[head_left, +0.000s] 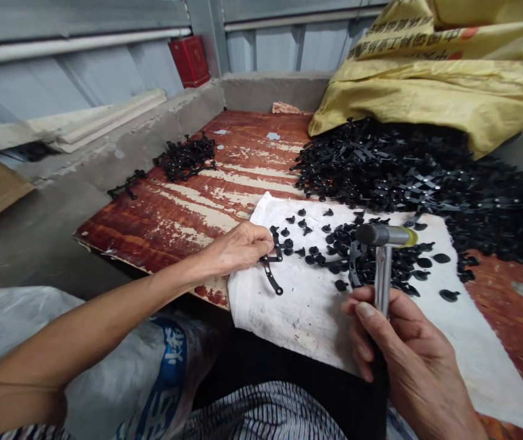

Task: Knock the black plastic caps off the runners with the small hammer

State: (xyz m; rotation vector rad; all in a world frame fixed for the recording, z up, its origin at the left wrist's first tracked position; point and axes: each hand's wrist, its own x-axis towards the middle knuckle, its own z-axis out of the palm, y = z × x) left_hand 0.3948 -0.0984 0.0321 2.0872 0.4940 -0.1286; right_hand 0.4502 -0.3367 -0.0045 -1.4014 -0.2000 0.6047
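Note:
My left hand (247, 247) pinches a black jointed linkage piece (272, 276), whose curved arm with holes hangs over the white cloth (284, 324). In my right hand (408, 348) is a small hammer (383, 269), held upright by its handle. Its head has a dark face on the left and a yellow one on the right. Behind the hammer, several small black round-headed pegs (316, 250) lie scattered and heaped on the cloth. A curved black strip (355, 264) rests among them, partly hidden by the hammer.
A large heap of black linkage parts (380, 165) spills from a yellow woven sack (426, 85) at back right. A smaller pile (186, 157) sits on the worn red board (151, 226). A red tin (189, 61) stands on the ledge; a plastic bag (100, 366) lies at lower left.

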